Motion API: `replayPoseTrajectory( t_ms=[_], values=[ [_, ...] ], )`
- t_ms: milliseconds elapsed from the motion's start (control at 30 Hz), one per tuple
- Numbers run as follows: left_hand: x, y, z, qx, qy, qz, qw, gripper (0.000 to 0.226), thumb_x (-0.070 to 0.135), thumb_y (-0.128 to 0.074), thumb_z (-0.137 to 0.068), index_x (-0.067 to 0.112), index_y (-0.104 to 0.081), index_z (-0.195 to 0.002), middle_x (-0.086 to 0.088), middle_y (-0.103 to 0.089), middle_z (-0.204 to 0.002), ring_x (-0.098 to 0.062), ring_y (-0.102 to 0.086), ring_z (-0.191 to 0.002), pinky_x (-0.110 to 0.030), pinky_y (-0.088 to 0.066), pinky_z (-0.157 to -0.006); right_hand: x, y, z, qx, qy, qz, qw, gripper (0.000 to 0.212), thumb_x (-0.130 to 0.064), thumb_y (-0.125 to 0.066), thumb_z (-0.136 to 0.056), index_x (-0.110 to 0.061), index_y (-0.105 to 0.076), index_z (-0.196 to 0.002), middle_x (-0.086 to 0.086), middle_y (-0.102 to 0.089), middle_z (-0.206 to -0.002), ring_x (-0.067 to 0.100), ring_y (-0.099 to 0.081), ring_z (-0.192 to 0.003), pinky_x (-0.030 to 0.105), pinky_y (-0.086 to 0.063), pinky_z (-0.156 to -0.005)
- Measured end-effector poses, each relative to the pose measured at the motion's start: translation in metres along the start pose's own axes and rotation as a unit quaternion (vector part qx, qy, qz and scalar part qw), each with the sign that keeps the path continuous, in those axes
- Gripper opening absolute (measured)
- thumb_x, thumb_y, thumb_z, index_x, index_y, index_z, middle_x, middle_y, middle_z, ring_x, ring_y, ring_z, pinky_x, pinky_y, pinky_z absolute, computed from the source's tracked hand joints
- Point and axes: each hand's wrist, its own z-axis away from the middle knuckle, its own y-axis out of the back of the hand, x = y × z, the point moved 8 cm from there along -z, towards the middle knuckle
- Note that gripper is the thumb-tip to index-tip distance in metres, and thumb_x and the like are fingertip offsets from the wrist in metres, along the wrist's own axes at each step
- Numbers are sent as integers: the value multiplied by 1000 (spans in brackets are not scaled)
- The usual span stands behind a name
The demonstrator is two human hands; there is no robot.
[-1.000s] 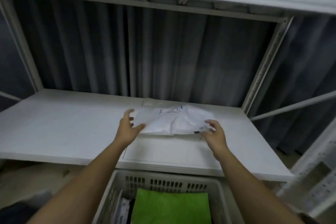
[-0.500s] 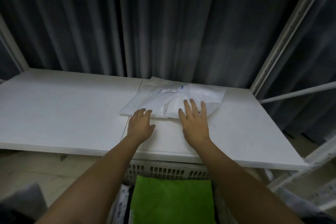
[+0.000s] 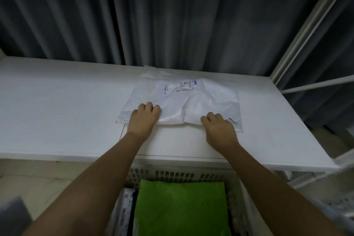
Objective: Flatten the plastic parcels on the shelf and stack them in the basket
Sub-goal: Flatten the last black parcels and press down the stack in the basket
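Observation:
A white plastic parcel point(image 3: 191, 101) with a printed label lies fairly flat on the white shelf point(image 3: 57, 113), right of centre. My left hand point(image 3: 144, 120) sits on its near left corner with fingers curled onto the plastic. My right hand point(image 3: 219, 129) has its fingers curled onto the near right edge. Both thumbs are hidden. Below the shelf's front edge stands the white perforated basket point(image 3: 182, 174), with a green parcel point(image 3: 182, 209) lying flat on top inside it.
Dark grey curtains hang behind the shelf. A white metal upright point(image 3: 306, 25) and crossbar frame the shelf's right side. Other labelled parcels point(image 3: 126, 212) stand along the basket's left wall. Another white perforated crate point(image 3: 337, 203) sits at the lower right.
The view has tilted down and closer. My hands went from lying flat on the parcel to the near edge with fingers curled; the right hand has moved to the right corner. The parcel looks flatter.

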Motion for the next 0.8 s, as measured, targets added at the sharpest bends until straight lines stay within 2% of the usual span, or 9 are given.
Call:
replayPoseTrajectory(
  t_ms=[133, 333, 433, 533, 600, 667, 700, 767, 800],
  values=[
    [14, 12, 23, 8, -76, -48, 996, 56, -10, -81, -25, 7, -58, -74, -9, -53, -64, -27, -52, -53, -27, -33, -42, 4, 3, 22, 7, -14, -28, 999, 45, 11, -77, -44, -7, -59, -81, 9, -52, -73, 26, -52, -57, 22, -17, -42],
    [19, 37, 59, 20, -131, -78, 988, 49, -11, -77, -21, 7, -58, -63, -7, -48, -53, -24, -47, -41, -24, -28, -42, 1, 18, 53, 17, 7, -58, 998, 60, 13, -75, -43, -14, -45, -87, 8, -52, -74, 28, -53, -62, 22, -19, -38],
    [2, 44, 72, 18, -119, -66, 991, 49, -7, -81, -23, 7, -61, -65, -8, -51, -54, -26, -51, -42, -26, -36, -39, 13, 24, 75, 17, 7, -62, 998, 63, 12, -76, -44, -17, -44, -90, 9, -54, -77, 30, -55, -66, 27, -31, -35],
    [-9, 41, 82, -9, -129, -82, 988, 52, 2, -89, -25, 9, -64, -69, -6, -55, -58, -25, -54, -46, -25, -37, -39, 24, 21, 89, -18, 2, -61, 998, 60, 8, -79, -46, -20, -43, -86, 5, -53, -76, 28, -54, -67, 26, -24, -38],
    [-3, 38, 88, -58, -154, -90, 982, 46, 16, -88, -52, 10, -65, -92, -8, -63, -81, -26, -62, -71, -31, -44, -53, 19, 16, 91, -60, 19, -82, 995, 49, 10, -73, -51, -18, -45, -79, 5, -51, -74, 29, -55, -69, 28, -26, -43],
    [-2, 22, 96, -149, -158, -86, 972, 45, 38, -62, -88, 13, -50, -123, -8, -54, -118, -26, -51, -109, -35, -42, -82, 14, 4, 92, -145, 43, -94, 984, 30, 0, -65, -68, -18, -41, -72, 4, -48, -75, 29, -52, -82, 32, -30, -60],
    [-4, 16, 102, -204, -151, -79, 964, 56, 57, -48, -90, 15, -46, -126, -6, -49, -123, -24, -45, -115, -34, -38, -89, 13, -5, 95, -206, 43, -97, 973, 27, -16, -64, -78, -19, -38, -69, -1, -44, -76, 24, -47, -87, 31, -29, -67],
    [-6, 15, 108, -233, -130, -34, 963, 99, 92, -15, -65, 16, -51, -117, -4, -49, -117, -21, -43, -110, -33, -35, -90, 13, -9, 97, -263, 4, -134, 955, 45, -55, -58, -84, -21, -37, -65, -6, -42, -75, 17, -41, -86, 31, -30, -70],
    [-4, 18, 109, -213, -123, 9, 969, 113, 97, 1, -53, 16, -54, -110, -3, -50, -112, -20, -43, -106, -33, -35, -89, 12, -3, 92, -241, -24, -179, 954, 50, -64, -54, -84, -21, -39, -63, -5, -44, -74, 16, -42, -85, 31, -33, -70]
  ],
)
